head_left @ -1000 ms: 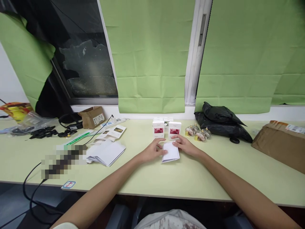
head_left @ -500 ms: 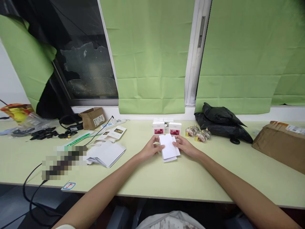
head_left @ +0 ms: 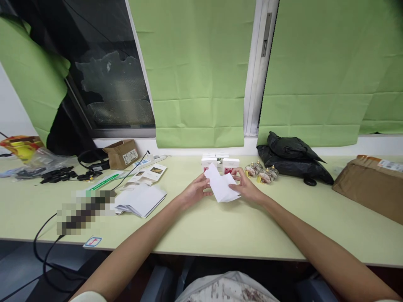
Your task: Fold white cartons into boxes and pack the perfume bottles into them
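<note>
A folded sheet of white paper (head_left: pixel 222 187) is held tilted just above the table, with one part angled up to the left. At its left edge is my left hand (head_left: pixel 192 193), fingertips against the edge and the lower digit apart from it. On the opposite side my right hand (head_left: pixel 248 188) pinches the sheet, thumb in front and fingers behind. Small white boxes with red pictures, a left one (head_left: pixel 209 162) and a right one (head_left: pixel 231 163), stand just beyond the paper, partly covered by it and my right fingers.
Several round, gold-trimmed ornate bottles (head_left: pixel 262 173) sit right of the boxes, before black plastic bags (head_left: pixel 292 159). A large cardboard box (head_left: pixel 371 188) lies far right. Folded white sheets (head_left: pixel 141 200), printed cards (head_left: pixel 154 173), a small carton (head_left: pixel 122 154) and cables occupy the left side.
The paper has turned from nearly upright and neatly stacked to tilted, its folded parts spreading. My left thumb has shifted left off its front, and my right hand has changed its grip slightly.
</note>
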### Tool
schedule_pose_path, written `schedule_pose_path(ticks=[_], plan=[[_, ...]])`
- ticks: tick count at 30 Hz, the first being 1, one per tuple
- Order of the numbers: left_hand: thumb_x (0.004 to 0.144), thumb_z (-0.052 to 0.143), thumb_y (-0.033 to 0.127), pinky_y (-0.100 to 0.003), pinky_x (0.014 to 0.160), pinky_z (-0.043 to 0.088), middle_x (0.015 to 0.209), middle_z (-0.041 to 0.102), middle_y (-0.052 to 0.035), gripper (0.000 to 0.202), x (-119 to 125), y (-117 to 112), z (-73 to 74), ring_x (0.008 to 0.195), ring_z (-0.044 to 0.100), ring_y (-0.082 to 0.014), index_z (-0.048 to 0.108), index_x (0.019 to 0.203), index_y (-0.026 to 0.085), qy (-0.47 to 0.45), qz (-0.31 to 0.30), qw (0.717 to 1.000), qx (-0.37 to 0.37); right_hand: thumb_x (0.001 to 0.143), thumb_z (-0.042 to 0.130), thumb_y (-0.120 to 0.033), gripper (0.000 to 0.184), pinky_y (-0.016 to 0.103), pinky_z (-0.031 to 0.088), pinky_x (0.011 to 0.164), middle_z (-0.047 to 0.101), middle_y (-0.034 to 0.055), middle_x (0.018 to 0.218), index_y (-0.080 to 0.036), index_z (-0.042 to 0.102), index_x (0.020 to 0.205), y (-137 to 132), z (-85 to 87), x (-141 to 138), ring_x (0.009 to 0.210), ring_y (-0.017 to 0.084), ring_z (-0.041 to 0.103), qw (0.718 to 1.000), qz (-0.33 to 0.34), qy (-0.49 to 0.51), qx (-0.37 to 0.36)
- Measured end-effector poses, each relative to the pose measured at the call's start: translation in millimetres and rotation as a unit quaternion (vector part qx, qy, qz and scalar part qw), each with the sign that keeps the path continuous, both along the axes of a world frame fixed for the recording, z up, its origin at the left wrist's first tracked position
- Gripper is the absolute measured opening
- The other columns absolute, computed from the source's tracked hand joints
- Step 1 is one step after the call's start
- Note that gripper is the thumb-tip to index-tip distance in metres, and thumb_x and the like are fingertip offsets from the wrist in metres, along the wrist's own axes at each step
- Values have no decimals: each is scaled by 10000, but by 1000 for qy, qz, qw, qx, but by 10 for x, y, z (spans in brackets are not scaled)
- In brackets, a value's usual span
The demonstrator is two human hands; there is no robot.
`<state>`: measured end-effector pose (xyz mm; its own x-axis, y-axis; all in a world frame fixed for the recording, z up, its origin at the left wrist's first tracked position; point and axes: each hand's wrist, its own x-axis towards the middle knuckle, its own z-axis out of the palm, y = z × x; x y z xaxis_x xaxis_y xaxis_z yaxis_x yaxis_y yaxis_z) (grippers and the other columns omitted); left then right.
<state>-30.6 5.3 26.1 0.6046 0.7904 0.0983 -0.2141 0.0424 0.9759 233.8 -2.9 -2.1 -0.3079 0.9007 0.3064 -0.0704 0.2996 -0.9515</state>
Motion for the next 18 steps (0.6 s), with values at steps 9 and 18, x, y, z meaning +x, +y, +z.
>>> schedule_pose_path(ticks=[9, 18], plan=[[884, 719, 547, -386, 931, 564, 1450, 589, -53, 544, -6, 46, -12, 1243, 611, -249, 558, 1367, 357, -27, 50, 998, -20, 660, 949, -377, 684, 267, 512, 717, 652, 15, 1020, -270, 599, 1239, -64, 46, 55, 923, 197, 604, 986, 118, -101, -56], [892, 733, 513, -388, 879, 578, 1411, 593, -98, 593, 52, 48, -76, 1275, 589, -296, 528, 1418, 330, 0, 49, 998, 26, 775, 836, -501, 401, 309, 567, 660, 667, 53, 1047, -204, 672, 989, 5, -33, 19, 868, 197, 629, 997, 53, -53, -32]])
